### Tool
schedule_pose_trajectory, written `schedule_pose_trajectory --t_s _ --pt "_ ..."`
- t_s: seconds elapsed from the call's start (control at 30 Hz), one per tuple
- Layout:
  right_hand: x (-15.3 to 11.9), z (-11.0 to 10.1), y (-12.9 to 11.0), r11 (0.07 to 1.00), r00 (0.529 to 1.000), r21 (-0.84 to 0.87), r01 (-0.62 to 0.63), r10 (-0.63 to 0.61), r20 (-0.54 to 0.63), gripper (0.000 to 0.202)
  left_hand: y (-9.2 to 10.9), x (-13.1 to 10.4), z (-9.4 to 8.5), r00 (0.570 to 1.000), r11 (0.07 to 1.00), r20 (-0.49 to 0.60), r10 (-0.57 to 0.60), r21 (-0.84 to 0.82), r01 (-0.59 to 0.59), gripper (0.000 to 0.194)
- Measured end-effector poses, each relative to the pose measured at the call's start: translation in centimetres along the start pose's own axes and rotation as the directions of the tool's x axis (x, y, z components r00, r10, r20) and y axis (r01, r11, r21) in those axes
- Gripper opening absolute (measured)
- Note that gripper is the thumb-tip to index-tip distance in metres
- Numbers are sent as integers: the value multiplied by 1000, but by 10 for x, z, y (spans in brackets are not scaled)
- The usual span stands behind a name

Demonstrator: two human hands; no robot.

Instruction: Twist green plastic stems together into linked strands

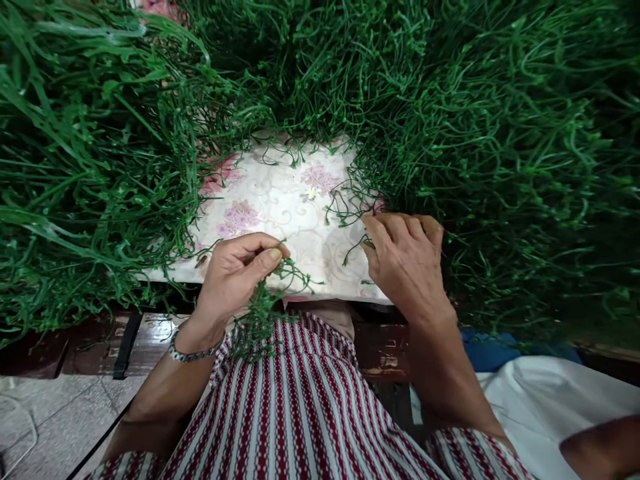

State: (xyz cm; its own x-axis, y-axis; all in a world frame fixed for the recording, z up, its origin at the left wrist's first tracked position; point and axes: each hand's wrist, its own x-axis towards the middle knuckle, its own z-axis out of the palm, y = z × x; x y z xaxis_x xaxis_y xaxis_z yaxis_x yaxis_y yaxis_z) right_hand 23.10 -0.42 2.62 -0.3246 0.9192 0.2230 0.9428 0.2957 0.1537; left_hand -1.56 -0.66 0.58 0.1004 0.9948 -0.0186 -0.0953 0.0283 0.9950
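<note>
My left hand (pixel 239 272) pinches a bunch of thin green plastic-looking stems (pixel 263 307) between thumb and forefinger. The bunch hangs down over the table's near edge, with small branching tips poking out right of the thumb. At the right, my right hand (pixel 407 257) has its fingers curled down beside a few loose green stems (pixel 345 205). One thin stem comes out at its fingertips, though the fingers partly hide the grip. Under both hands lies a white floral tablecloth (pixel 300 220) with pink and purple flowers.
A large heap of green stems (pixel 500 133) covers the right and back. Longer, flatter green strands (pixel 60 153) pile up at the left. A dark wooden edge (pixel 383 350) runs below the cloth. At lower right are white fabric (pixel 545 400) and part of another person's skin.
</note>
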Motion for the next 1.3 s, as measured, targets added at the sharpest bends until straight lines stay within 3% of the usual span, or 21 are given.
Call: schedule_pose_trajectory --t_s 0.1,0.2,0.3,0.4,0.5,0.67,0.87,1.07,1.3 --pt "-4 -2 1 991 997 125 45 -52 51 41 -2 3 4 999 1000 28 -21 -1 21 10" --pt "-3 -7 -8 936 995 341 88 -65 -79 32 -2 5 7 998 999 37 46 10 -46 11" --pt "6 -9 -29 708 975 682 184 -40 -221 26 0 6 9 983 983 70 172 47 -175 8" --pt "16 -3 -54 430 978 878 208 -121 -172 23 0 4 13 965 966 121 234 79 -244 10" --pt "20 5 -67 322 987 937 133 -132 -94 13 -1 0 18 948 937 78 307 146 -316 12" --pt "14 12 -68 288 993 950 121 -22 -119 13 0 -11 22 925 887 35 377 273 -372 21" --pt "10 15 -71 278 979 943 185 26 -200 15 -3 -20 13 987 969 143 80 221 -111 9" --pt "13 15 -75 357 959 894 271 -24 -281 19 0 -22 11 990 973 87 107 198 -122 6" --pt "12 17 -76 391 961 878 276 -90 -262 22 -5 -16 3 977 994 213 -1 109 -23 4"
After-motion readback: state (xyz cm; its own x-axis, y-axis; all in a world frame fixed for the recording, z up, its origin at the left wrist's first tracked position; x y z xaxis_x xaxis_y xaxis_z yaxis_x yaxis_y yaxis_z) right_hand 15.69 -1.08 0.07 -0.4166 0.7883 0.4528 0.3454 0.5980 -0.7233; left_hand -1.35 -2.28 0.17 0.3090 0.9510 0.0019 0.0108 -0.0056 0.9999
